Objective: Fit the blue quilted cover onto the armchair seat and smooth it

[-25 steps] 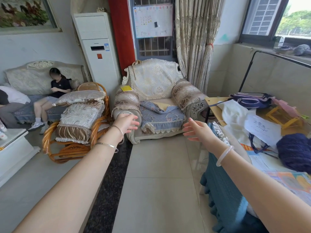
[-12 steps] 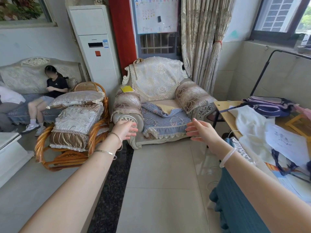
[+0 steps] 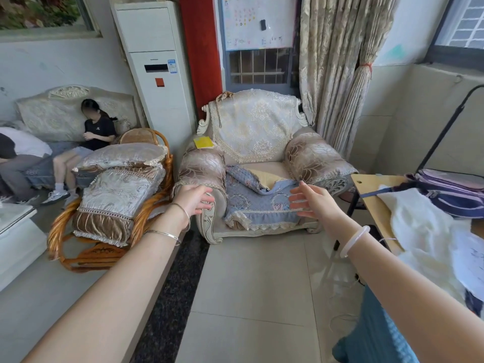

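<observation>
Your left hand (image 3: pixel 195 199) is extended w/ fingers relaxed, empty, in front of the armchair (image 3: pixel 255 142). Blue quilted cover (image 3: pixel 258 203) lies rumpled on the seat, back edge folded fwd. Your right hand (image 3: pixel 313 200) is spread, empty.

Armchair (image 3: pixel 309 153) seat: blue quilted cover (image 3: pixel 258 201) rumpled, back edge folded forward, cream cushion (image 3: pixel 267 171) exposed.

Place: a home living room is shown.
Evidence: an ornate armchair (image 3: pixel 262 163), sofa (image 3: pixel 65 113), rattan rocking chair (image 3: pixel 112 205), standing air conditioner (image 3: pixel 157 69) and curtains (image 3: pixel 337 61) are seen.
</observation>
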`<state>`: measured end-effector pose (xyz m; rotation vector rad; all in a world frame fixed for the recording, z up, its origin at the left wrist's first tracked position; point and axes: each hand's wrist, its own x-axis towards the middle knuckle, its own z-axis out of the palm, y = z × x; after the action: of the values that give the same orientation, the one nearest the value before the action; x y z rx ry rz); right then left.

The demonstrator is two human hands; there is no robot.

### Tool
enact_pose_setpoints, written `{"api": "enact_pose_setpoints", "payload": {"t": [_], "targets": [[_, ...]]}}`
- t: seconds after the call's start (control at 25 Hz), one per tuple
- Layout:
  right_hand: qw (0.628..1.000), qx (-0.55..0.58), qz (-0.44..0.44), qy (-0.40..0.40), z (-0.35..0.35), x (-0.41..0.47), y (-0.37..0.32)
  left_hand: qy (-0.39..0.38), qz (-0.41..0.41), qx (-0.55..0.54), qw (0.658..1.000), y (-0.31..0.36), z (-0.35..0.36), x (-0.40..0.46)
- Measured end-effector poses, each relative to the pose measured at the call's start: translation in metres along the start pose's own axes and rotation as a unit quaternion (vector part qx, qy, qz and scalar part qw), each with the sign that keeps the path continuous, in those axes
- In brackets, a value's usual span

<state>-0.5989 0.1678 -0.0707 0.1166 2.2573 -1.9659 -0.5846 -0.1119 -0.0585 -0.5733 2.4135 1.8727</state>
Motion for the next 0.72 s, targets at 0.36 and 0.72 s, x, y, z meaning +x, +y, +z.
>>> {"api": "enact_pose_setpoints", "payload": {"t": [0.36,0.72], "targets": [[1.0,0.005,0.019,0.024,-0.017,0.095,0.003,-0.028,0.003,0.011,1.0,0.027,0.039,0.111],[0.997,-0.007,0.014,0.073,-0.005,0.227,-0.028,-0.083,0.019,0.014,0.996,0.081,0.065,0.271]]}}
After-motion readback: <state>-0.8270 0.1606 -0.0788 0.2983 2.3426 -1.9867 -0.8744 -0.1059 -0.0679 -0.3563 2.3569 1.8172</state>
